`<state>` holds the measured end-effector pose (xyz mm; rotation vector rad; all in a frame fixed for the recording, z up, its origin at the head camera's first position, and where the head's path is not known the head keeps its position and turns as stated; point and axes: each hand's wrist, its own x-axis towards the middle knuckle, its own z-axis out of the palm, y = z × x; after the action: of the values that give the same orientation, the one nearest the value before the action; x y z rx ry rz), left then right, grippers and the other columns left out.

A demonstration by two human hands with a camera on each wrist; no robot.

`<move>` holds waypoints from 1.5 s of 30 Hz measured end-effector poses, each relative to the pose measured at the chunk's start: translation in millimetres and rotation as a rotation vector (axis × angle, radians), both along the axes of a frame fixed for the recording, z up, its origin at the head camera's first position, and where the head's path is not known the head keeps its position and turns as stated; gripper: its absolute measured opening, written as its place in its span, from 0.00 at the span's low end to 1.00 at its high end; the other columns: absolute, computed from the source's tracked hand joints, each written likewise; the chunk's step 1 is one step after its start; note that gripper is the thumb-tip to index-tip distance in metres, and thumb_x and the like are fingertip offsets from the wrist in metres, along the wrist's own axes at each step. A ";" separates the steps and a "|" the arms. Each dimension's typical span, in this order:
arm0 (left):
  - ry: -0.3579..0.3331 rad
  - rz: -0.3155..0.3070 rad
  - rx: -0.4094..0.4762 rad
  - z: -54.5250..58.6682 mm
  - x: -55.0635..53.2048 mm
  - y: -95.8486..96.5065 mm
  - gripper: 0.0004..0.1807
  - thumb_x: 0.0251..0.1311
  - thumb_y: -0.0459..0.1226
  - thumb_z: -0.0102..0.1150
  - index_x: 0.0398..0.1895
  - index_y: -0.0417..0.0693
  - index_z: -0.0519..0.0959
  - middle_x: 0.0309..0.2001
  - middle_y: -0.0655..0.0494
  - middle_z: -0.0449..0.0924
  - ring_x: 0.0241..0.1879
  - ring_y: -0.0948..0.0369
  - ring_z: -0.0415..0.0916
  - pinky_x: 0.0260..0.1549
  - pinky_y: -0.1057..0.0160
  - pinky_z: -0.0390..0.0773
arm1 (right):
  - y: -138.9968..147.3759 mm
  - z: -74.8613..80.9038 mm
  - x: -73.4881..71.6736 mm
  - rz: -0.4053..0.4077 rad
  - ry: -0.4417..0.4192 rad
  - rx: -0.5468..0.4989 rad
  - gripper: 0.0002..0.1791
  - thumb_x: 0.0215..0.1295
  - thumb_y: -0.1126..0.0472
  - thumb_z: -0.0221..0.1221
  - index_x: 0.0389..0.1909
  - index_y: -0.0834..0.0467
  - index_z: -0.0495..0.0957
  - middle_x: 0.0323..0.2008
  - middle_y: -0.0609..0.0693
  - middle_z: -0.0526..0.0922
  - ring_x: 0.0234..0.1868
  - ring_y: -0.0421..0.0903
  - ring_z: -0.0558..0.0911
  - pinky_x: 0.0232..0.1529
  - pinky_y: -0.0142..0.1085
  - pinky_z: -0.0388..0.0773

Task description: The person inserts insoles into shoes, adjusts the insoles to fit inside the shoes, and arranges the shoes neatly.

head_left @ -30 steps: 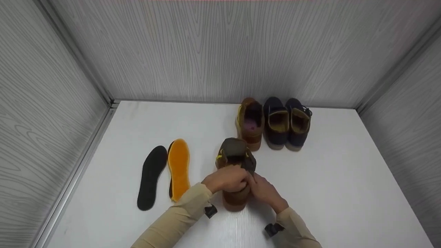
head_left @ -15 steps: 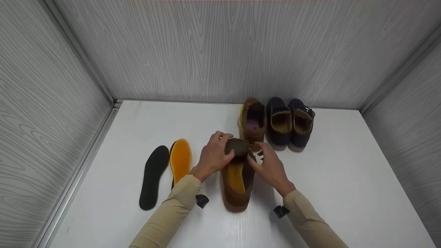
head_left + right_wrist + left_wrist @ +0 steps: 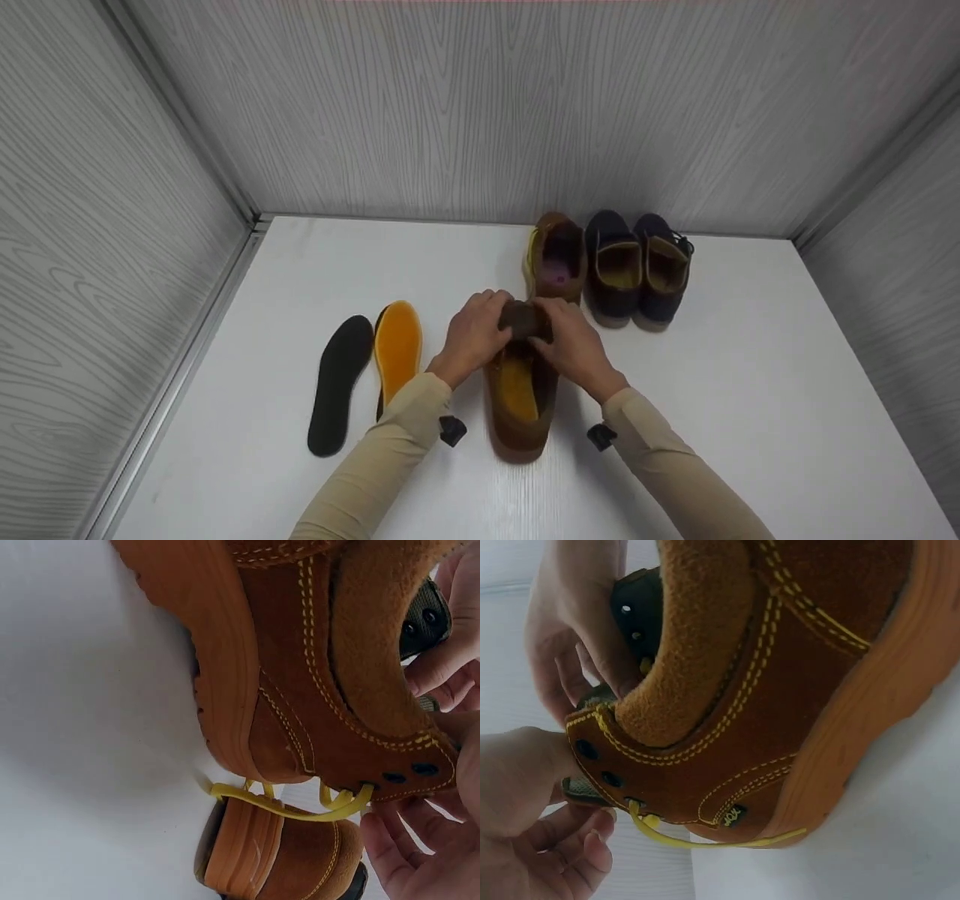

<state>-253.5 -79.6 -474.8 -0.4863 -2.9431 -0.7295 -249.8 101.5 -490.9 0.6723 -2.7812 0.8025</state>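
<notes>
A brown lace-up shoe stands upright on the white table, heel towards me, with an orange insole lying inside. At the front of its opening, my left hand grips the left side of the dark tongue and eyelet flap. Opposite it, my right hand holds the right side, thumb inward. The left wrist view shows my left thumb inside the eyelet flap and the fingers curled outside. A loose yellow lace hangs from the lower eyelets in the right wrist view.
Left of the shoe lie a black insole and an orange insole over a dark one. Behind stand another brown shoe and two navy shoes. Grey wood-grain panels enclose the table.
My left hand has come out of the shoe opening and moved forward to the tongue. My right hand has shifted from the shoe's side to the tongue and closed in on it.
</notes>
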 end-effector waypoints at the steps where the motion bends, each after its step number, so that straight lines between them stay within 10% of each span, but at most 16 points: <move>1: 0.011 -0.003 -0.008 0.7 0.7 0.5 0.16 0.58 0.38 0.63 0.50 0.47 0.75 0.42 0.53 0.75 0.42 0.58 0.71 0.44 0.59 0.74 | -0.9 0.2 0.4 0.000 0.020 0.002 0.30 0.53 0.62 0.70 0.58 0.58 0.71 0.52 0.54 0.76 0.48 0.51 0.72 0.50 0.44 0.72; 8: 0.094 -0.032 -0.094 5.5 5.8 1.2 0.07 0.53 0.38 0.65 0.33 0.49 0.76 0.30 0.57 0.74 0.31 0.59 0.69 0.29 0.62 0.74 | -2.7 -1.6 4.8 -0.045 0.165 0.056 0.15 0.48 0.65 0.71 0.38 0.57 0.79 0.36 0.50 0.80 0.36 0.49 0.71 0.38 0.40 0.73; 17: 0.131 -0.052 -0.146 3.7 17.3 4.7 0.09 0.55 0.42 0.63 0.35 0.49 0.77 0.30 0.56 0.74 0.29 0.59 0.70 0.28 0.62 0.75 | -7.9 -7.6 9.9 -0.084 0.295 0.129 0.12 0.44 0.63 0.70 0.29 0.57 0.77 0.27 0.50 0.79 0.28 0.51 0.73 0.28 0.43 0.71; 38: 0.230 -0.042 -0.273 -14.2 29.2 9.5 0.17 0.49 0.31 0.64 0.44 0.44 0.72 0.36 0.50 0.70 0.26 0.55 0.76 0.20 0.57 0.77 | -13.8 -25.2 15.4 -0.087 0.160 0.147 0.18 0.44 0.69 0.63 0.39 0.59 0.74 0.32 0.50 0.76 0.32 0.52 0.76 0.33 0.46 0.74; 45: 0.127 -0.096 -0.331 -15.7 28.6 7.6 0.14 0.52 0.39 0.64 0.43 0.48 0.80 0.37 0.52 0.77 0.33 0.54 0.76 0.28 0.53 0.78 | -14.5 -26.3 16.5 -0.080 0.114 0.132 0.16 0.46 0.68 0.62 0.38 0.57 0.72 0.32 0.49 0.74 0.32 0.50 0.73 0.32 0.45 0.73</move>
<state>-224.8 -72.0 -490.6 -0.6739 -2.9430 -0.2048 -233.4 86.9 -517.2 0.6035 -2.7554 0.5523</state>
